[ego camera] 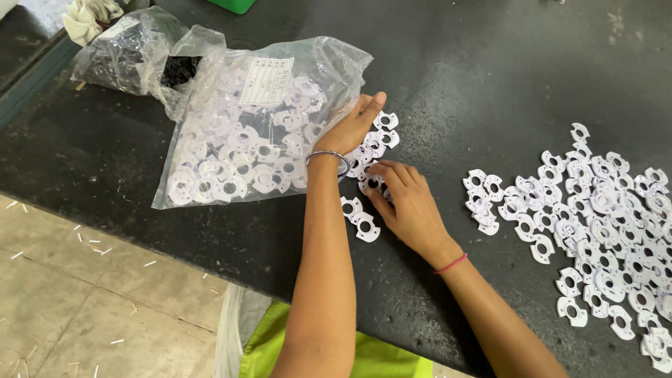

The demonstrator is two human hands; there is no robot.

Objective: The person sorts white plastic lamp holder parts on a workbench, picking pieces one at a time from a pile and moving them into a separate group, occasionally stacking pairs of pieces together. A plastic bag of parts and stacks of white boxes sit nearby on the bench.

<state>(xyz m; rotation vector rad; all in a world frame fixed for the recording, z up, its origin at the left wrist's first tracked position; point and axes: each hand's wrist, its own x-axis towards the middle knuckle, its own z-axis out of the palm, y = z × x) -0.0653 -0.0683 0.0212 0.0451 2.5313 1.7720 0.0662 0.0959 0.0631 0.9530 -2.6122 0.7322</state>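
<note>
My left hand (353, 124) rests flat, fingers together, at the open mouth of a clear plastic bag (252, 126) full of small white ring-shaped parts with tabs. A thin metal bangle circles that wrist. My right hand (409, 203) lies palm down just below it, fingertips on a few loose white parts (364, 225) spilled beside the bag. More loose parts (383, 129) show around my left fingers. Whether either hand pinches a part is hidden.
A wide spread of the same white parts (602, 224) covers the dark worktop (476, 77) at the right. A second clear bag of dark parts (133, 52) lies at the back left. The table edge runs along the front, with a tiled floor below left.
</note>
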